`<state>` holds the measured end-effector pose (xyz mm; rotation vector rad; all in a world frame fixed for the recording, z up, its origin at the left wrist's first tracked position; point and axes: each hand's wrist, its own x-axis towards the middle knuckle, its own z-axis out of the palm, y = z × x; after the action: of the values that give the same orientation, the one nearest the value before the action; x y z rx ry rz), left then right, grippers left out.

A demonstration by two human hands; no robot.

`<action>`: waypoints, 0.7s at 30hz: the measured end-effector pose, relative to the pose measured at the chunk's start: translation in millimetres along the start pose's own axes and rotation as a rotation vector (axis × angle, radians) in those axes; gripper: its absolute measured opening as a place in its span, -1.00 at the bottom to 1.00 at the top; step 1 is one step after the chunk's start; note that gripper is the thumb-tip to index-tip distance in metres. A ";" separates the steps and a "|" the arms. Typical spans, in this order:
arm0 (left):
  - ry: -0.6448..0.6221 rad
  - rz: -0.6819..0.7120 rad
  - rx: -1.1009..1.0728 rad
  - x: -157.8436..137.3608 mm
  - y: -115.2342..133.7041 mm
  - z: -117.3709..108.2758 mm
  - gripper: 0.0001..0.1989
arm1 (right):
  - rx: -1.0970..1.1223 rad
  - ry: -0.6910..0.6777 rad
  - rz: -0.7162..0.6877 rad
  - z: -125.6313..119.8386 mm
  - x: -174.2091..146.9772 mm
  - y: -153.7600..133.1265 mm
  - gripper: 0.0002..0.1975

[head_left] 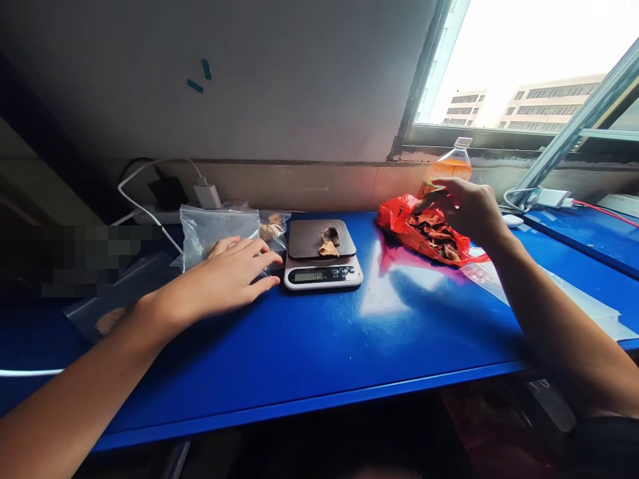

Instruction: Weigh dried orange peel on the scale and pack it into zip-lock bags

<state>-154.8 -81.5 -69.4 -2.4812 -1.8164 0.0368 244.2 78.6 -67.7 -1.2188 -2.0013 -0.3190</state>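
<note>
Left of the scale (303, 245), the left hand (234, 271) is palm down, fingers loosely spread, at a clear bag (214, 225); whether they touch is unclear. Right of the scale, the right hand (474, 207) arches down from a bent wrist, fingertips pinching a dried piece (430, 198) above a red bag (392, 216) of similar bits. Two dried chunks (329, 249) lie on the scale. Beneath the scale is a glossy blue desk (309, 352); behind it, a grey wall (299, 80); to its upper right, a bright window (499, 113).
</note>
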 end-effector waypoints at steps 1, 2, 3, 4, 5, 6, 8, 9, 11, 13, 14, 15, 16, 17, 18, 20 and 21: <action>0.001 0.004 -0.003 -0.7 0.0 0.4 -0.52 | 0.034 0.034 -0.043 -5.8 -1.5 -9.4 -0.67; 0.001 0.009 -0.006 -1.3 0.1 0.6 -0.52 | 0.069 0.068 -0.090 -10.5 -3.7 -20.3 -0.70; -0.001 0.013 -0.009 -2.0 0.5 0.8 -0.52 | 0.112 0.097 -0.131 -13.4 -6.5 -32.6 -0.73; -0.001 0.016 -0.012 -2.6 1.0 0.9 -0.53 | 0.163 0.115 -0.164 -14.3 -9.7 -45.8 -0.75; 0.001 0.016 -0.014 -3.1 1.5 1.1 -0.53 | 0.219 0.114 -0.195 -12.9 -13.2 -59.5 -0.76; 0.005 0.016 -0.014 -3.6 1.9 1.4 -0.53 | 0.278 0.093 -0.221 -9.1 -16.8 -73.0 -0.75; 0.014 0.018 -0.011 -4.3 2.1 2.3 -0.55 | 0.362 0.001 -0.283 4.2 -23.2 -97.2 -0.71; 0.020 0.022 -0.008 -4.6 1.9 3.1 -0.55 | 0.375 -0.019 -0.305 12.8 -25.5 -106.8 -0.70; 0.032 0.033 -0.001 -4.9 1.0 4.8 -0.56 | 0.368 -0.037 -0.318 30.9 -27.9 -119.8 -0.69; 0.048 0.037 0.002 -5.2 0.2 6.3 -0.57 | 0.354 -0.063 -0.302 46.7 -27.5 -125.8 -0.69; 0.052 0.035 0.001 -5.3 0.1 6.6 -0.57 | 0.350 -0.087 -0.297 52.9 -26.5 -127.3 -0.69; 0.053 0.033 -0.003 -5.5 0.3 6.5 -0.58 | 0.349 -0.119 -0.302 57.7 -25.2 -128.5 -0.70; 0.051 0.033 -0.008 -5.7 0.8 6.0 -0.59 | 0.350 -0.157 -0.321 61.0 -23.5 -129.7 -0.72; 0.047 0.033 -0.014 -5.8 1.4 5.1 -0.59 | 0.356 -0.201 -0.352 63.0 -21.8 -131.2 -0.74; 0.038 0.032 -0.018 -6.0 2.2 4.1 -0.59 | 0.365 -0.244 -0.389 63.8 -20.1 -132.8 -0.76; 0.023 0.027 -0.020 -6.3 3.7 2.0 -0.59 | 0.389 -0.302 -0.435 62.9 -17.2 -135.9 -0.76; 0.016 0.026 -0.018 -6.5 4.2 1.3 -0.59 | 0.395 -0.300 -0.425 61.8 -16.2 -136.8 -0.76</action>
<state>-152.8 -88.9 -71.1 -2.5096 -1.7868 0.0013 103.9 32.1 -98.7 -0.6158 -2.4340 0.0657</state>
